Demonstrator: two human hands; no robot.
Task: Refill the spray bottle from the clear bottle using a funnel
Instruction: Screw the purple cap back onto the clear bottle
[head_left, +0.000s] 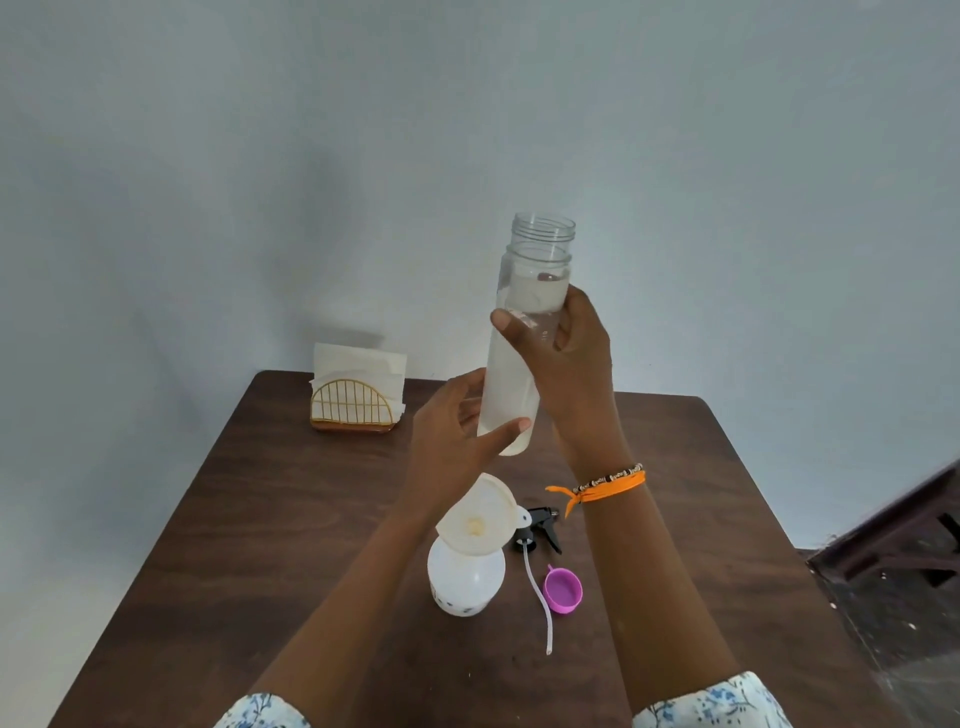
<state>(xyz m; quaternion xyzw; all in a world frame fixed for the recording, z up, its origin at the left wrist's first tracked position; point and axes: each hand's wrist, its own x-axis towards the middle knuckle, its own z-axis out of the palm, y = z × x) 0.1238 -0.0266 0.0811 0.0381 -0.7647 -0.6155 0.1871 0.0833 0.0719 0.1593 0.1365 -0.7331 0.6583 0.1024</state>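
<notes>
Clear bottle (524, 332), uncapped, upright, cloudy liquid inside

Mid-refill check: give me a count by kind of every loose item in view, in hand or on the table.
Bottles: 2, the clear plastic bottle held up, white spray bottle
Funnels: 1, white plastic funnel
Spray heads: 1, black trigger sprayer
Caps: 1, purple plastic cap
Napkin holders: 1, gold wire napkin holder
Total: 6
</notes>
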